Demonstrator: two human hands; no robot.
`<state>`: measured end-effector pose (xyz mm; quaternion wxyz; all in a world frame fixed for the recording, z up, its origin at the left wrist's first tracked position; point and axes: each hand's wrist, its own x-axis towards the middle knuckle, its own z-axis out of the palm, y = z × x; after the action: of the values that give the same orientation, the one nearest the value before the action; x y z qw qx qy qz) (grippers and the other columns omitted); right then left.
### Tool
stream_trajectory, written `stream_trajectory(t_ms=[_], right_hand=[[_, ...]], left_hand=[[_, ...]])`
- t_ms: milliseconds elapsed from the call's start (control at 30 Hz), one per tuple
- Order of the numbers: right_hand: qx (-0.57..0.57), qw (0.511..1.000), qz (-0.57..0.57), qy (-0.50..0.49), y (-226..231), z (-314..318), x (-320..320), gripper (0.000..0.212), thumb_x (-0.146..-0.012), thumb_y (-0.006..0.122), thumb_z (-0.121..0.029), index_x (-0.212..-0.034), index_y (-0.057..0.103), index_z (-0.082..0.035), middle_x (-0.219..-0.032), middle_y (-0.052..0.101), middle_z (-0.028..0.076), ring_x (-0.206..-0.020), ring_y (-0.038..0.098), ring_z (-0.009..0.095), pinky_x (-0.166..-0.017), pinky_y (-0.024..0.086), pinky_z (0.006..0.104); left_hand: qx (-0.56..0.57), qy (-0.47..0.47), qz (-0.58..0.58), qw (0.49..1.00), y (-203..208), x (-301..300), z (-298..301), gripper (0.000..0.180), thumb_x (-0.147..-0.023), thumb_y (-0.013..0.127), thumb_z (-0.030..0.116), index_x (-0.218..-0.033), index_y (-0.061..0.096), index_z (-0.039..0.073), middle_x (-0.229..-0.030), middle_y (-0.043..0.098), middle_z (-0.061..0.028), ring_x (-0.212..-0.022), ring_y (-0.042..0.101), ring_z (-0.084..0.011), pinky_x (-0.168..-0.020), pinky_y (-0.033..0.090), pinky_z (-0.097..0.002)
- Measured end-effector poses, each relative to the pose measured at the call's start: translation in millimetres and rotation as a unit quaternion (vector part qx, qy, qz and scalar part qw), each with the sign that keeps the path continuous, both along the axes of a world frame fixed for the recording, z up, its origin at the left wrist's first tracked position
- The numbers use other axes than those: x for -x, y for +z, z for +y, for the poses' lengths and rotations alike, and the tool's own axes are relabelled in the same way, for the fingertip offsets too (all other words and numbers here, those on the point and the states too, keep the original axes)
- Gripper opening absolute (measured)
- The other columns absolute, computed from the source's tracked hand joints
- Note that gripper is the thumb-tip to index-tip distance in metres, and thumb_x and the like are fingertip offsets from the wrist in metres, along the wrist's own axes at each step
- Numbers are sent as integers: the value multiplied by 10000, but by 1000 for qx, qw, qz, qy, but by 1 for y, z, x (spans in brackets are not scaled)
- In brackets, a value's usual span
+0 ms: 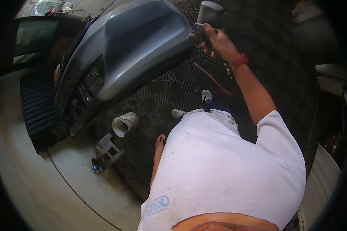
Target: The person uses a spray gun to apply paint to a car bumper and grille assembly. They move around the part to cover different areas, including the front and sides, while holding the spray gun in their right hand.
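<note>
In my right hand (216, 40), a metal paint spray gun (201, 32) is gripped by its handle, fingers curled around it. Its silver cup (210, 14) stands on top, and the nozzle points left at the end of a glossy grey car bumper (142, 42), with a small gap between them. A red air hose (216, 77) hangs beneath that hand. My left hand (160, 142) is low beside my body; the white shirt partly covers it and most of its fingers are hidden. Something dark shows next to it, too small to name.
A stained white bucket (125, 124) lies tipped on the dark floor below the bumper. Near it is a grey plastic stool (111, 151). A black ribbed panel (41, 111) leans by the pale wall at left. My shoes (206, 95) are on the dark patterned floor.
</note>
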<state>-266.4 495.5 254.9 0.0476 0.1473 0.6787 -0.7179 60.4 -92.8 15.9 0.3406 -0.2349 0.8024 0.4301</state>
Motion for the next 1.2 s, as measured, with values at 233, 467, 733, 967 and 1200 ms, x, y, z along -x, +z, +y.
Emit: stream_trajectory(t_ms=[233,467,733,967,1200], right_hand=[[-44,989,-89,-108,-54,49,20,721,-996,455,-668,-1154,645,9,-771,680,87,-603,681,146,-436,511,266],[-115,972,-140,-150,-94,53,6,733,-995,454,-666,-1213,633,11,-787,690,91,-615,690,154,-453,535,292],[-23,989,-83,-118,-98,15,-52,683,-1011,439,-648,-1194,629,-17,-785,674,70,-606,673,122,-422,505,240],[9,974,-131,-186,-134,23,-29,674,-1008,453,-635,-1153,628,-1,-779,679,88,-588,677,139,-414,506,256],[-87,973,-129,-173,-134,54,37,737,-984,462,-673,-1176,623,20,-774,669,68,-587,662,131,-421,508,271]], left_hand=[[-45,111,40,992,-12,-49,-27,382,-1030,609,280,-1293,629,3,-1197,687,-128,-1141,628,-213,-1016,465,-327],[121,-59,3,991,11,-32,-14,377,-1039,588,285,-1298,626,13,-1229,694,-134,-1180,631,-231,-1019,467,-338],[-33,82,11,996,33,-2,-6,449,-1046,584,348,-1342,601,11,-1182,705,-117,-1086,655,-188,-969,492,-327],[33,-9,3,999,75,23,6,477,-1044,587,335,-1372,571,-11,-1212,681,-133,-1054,648,-199,-936,509,-326],[97,-22,-31,995,116,39,48,498,-1033,607,346,-1379,564,-9,-1248,665,-143,-1061,641,-200,-931,512,-329]])
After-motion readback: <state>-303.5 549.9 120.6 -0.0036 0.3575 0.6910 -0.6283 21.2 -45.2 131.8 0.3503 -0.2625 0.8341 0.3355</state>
